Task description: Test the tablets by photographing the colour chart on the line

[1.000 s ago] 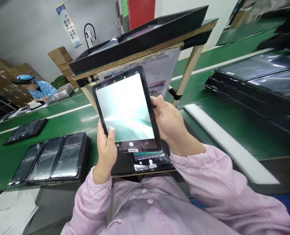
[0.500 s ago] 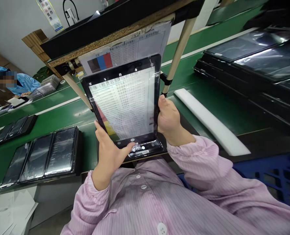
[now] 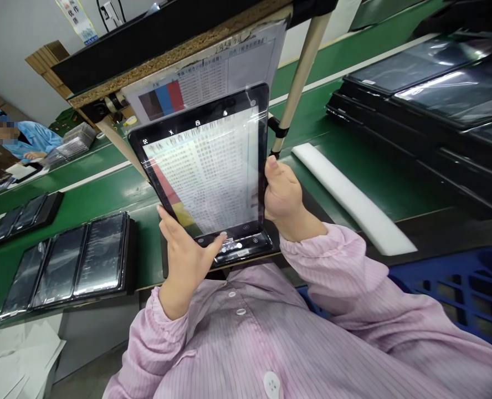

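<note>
A black-framed tablet [image 3: 213, 172] is held up before me, tilted, its lit camera screen showing a printed sheet. My left hand [image 3: 185, 257] grips its lower left corner, with the thumb over the bottom of the screen and the fingers at the side and behind. My right hand [image 3: 285, 194] is wrapped round the right edge, thumb up along the frame; its other fingers are partly hidden. Behind the tablet hangs a chart [image 3: 204, 77] with colour blocks and printed text, under a shelf. Below the tablet, another glossy black device [image 3: 246, 250] lies near the bench edge, partly covered.
Trays of dark screens [image 3: 80, 260] stand on the green bench to the left. Stacked black trays with screens [image 3: 432, 105] fill the right. A white foam strip [image 3: 354, 199] lies beside a blue basket [image 3: 457, 288]. A person in blue [image 3: 38, 138] sits at the far left.
My view has shifted slightly, so the tablet and hands appear a little further left and the shelf higher. The picture on the tablet looks sharper. Both hands keep their hold.
</note>
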A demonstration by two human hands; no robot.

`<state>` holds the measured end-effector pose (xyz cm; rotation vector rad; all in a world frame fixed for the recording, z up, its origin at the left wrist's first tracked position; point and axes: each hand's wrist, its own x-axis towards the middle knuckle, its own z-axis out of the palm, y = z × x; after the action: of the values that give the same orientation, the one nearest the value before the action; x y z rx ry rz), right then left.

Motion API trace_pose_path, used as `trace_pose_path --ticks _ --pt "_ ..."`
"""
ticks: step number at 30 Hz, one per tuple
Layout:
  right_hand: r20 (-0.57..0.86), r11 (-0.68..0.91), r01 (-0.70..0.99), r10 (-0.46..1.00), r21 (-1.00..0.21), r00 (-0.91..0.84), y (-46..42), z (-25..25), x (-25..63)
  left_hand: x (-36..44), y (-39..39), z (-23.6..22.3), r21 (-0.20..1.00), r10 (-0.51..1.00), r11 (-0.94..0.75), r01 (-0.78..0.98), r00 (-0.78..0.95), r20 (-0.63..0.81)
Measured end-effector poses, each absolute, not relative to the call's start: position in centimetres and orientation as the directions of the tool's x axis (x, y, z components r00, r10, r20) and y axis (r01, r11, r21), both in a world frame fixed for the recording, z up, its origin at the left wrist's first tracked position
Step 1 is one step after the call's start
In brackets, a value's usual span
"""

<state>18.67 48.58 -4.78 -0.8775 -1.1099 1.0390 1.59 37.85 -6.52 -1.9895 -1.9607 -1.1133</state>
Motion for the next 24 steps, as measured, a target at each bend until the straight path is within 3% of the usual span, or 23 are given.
trace_pose_path --ticks 7,24 --pt "0.258 0.268 -0.258 0.963 -0.928 0.071 48.6 -5.0 18.6 1.5 37.7 -6.6 0.354 0.820 -0.138 0.925 -0.093 0.564" --pt "0.306 0.306 -0.265 0.951 -0.915 0.041 50.6 -6.3 18.0 0.8 39.4 -8.7 0.483 0.828 -0.172 0.858 -0.140 0.544"
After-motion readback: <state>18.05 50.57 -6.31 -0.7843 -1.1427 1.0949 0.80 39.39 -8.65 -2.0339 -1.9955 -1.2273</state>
